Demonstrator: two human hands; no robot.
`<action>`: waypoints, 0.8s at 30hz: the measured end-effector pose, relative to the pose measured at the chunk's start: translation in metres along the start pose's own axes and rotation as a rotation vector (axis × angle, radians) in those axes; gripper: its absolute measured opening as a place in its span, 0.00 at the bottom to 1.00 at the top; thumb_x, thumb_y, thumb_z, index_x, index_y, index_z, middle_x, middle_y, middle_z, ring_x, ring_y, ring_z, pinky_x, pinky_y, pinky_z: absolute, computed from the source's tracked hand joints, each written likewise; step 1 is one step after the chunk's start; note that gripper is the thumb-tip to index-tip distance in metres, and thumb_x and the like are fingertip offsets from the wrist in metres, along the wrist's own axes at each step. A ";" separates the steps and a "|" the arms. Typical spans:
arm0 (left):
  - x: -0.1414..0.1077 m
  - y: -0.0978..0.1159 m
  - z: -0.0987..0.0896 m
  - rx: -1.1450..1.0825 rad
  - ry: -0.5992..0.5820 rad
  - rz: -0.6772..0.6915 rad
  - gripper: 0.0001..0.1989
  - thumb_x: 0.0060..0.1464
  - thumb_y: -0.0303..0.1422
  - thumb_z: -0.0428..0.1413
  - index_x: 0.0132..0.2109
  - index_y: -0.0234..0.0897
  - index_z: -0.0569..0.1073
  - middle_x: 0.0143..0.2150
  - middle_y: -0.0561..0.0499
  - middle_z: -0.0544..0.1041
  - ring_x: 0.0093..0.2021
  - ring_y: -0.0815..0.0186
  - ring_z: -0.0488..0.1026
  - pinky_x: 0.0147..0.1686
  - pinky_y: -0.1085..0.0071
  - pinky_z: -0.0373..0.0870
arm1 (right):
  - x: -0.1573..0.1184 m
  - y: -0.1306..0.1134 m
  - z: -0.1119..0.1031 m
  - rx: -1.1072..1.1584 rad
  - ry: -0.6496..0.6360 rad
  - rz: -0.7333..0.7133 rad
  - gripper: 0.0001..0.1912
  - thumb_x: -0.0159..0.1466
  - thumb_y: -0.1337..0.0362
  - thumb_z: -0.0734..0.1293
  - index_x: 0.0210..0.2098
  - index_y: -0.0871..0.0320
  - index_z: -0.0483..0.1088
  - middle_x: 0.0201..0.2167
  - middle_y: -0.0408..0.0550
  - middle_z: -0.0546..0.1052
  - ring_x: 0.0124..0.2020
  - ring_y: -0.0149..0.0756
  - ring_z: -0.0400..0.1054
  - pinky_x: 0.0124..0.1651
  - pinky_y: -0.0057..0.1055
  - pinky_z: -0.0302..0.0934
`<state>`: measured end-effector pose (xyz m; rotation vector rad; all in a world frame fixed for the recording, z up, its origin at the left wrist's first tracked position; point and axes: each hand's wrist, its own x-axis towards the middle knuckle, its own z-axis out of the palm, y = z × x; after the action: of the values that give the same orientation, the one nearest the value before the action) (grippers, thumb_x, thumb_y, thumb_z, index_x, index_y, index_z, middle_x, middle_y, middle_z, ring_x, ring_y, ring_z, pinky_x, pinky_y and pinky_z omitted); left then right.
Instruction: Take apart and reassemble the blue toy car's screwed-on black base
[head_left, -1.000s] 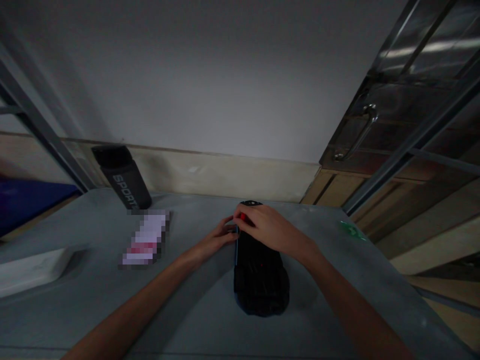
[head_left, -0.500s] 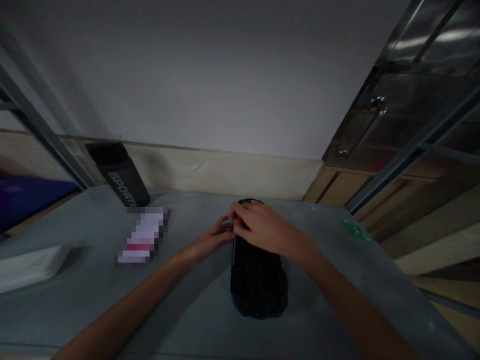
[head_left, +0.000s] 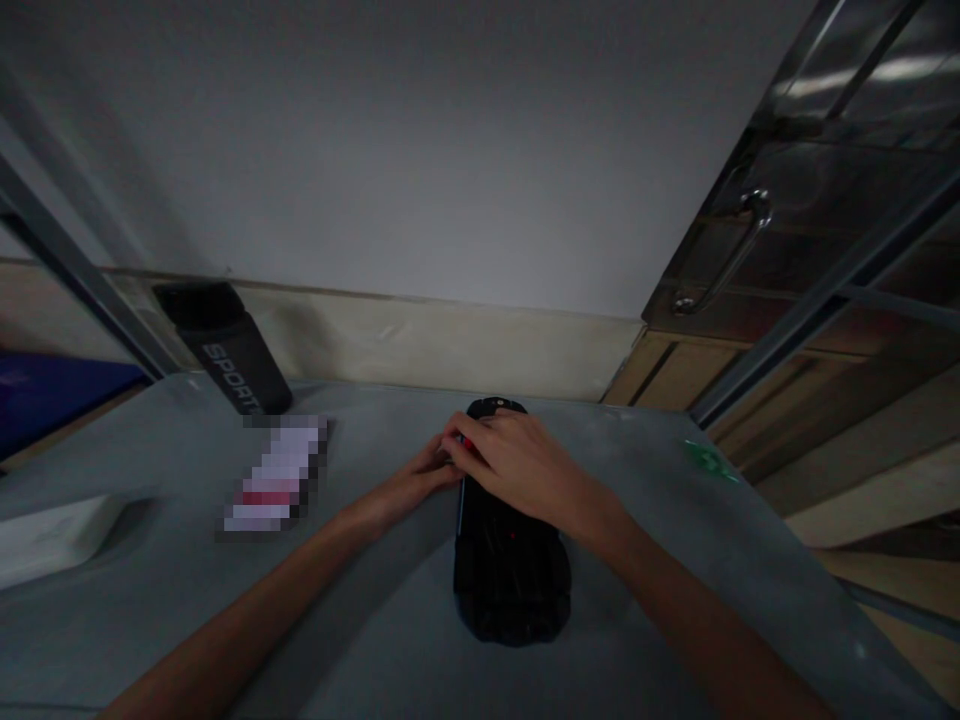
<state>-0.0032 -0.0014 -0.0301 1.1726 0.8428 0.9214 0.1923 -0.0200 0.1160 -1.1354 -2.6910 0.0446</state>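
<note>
A long black object (head_left: 514,580) with rounded ends lies on the grey table (head_left: 637,620), its length pointing away from me. Over its far half is my right hand (head_left: 506,450), with thumb and fingertips pressed together at its left edge. A small red thing (head_left: 466,442) shows between those fingers; what it belongs to is hidden. My left hand (head_left: 431,468) touches the left side of the black object, its fingertips meeting those of my right hand. Whatever the left fingertips hold, if anything, is too small to make out.
A black SPORT bottle (head_left: 232,350) stands at the back left. Before it lies a pixelated phone-like item (head_left: 277,475). A white case (head_left: 60,535) is at the left edge, a green scrap (head_left: 709,460) at the right. Metal posts rise at both back corners.
My right hand has shifted slightly left and down toward my left hand, uncovering more of the black object's far end. The whole view has moved slightly.
</note>
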 end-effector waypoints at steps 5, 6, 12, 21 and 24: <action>0.000 0.002 0.000 -0.009 0.005 -0.031 0.31 0.57 0.42 0.69 0.66 0.45 0.74 0.62 0.46 0.82 0.69 0.48 0.74 0.68 0.56 0.68 | -0.001 0.006 0.000 0.091 0.018 -0.049 0.11 0.77 0.67 0.64 0.54 0.56 0.76 0.47 0.53 0.85 0.48 0.44 0.78 0.54 0.39 0.66; 0.000 0.002 0.001 -0.003 0.009 -0.036 0.32 0.57 0.42 0.69 0.66 0.45 0.74 0.62 0.46 0.82 0.69 0.48 0.73 0.68 0.56 0.68 | -0.001 0.008 0.000 0.106 0.011 -0.056 0.11 0.77 0.66 0.64 0.55 0.55 0.76 0.48 0.52 0.85 0.49 0.43 0.78 0.53 0.38 0.66; -0.001 0.006 0.004 0.000 0.002 -0.008 0.30 0.57 0.42 0.69 0.64 0.43 0.75 0.64 0.45 0.82 0.71 0.47 0.71 0.70 0.55 0.66 | 0.003 0.005 0.006 0.041 -0.010 0.017 0.13 0.80 0.59 0.63 0.56 0.54 0.77 0.38 0.49 0.85 0.40 0.43 0.80 0.43 0.35 0.63; -0.002 0.005 0.004 -0.074 0.015 -0.040 0.30 0.58 0.39 0.70 0.65 0.42 0.73 0.61 0.45 0.83 0.68 0.48 0.74 0.69 0.54 0.67 | -0.001 0.004 0.003 0.110 0.023 -0.019 0.10 0.79 0.64 0.63 0.53 0.56 0.75 0.46 0.52 0.85 0.48 0.42 0.79 0.50 0.36 0.65; -0.002 0.005 0.003 -0.069 -0.004 -0.033 0.35 0.57 0.39 0.71 0.69 0.45 0.71 0.65 0.45 0.81 0.71 0.47 0.72 0.70 0.52 0.66 | -0.001 0.007 0.003 0.120 0.028 -0.006 0.10 0.80 0.64 0.62 0.56 0.55 0.74 0.46 0.51 0.85 0.47 0.42 0.79 0.49 0.35 0.66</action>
<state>-0.0024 -0.0031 -0.0242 1.0976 0.8181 0.9139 0.1975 -0.0154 0.1122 -1.0841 -2.6282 0.1848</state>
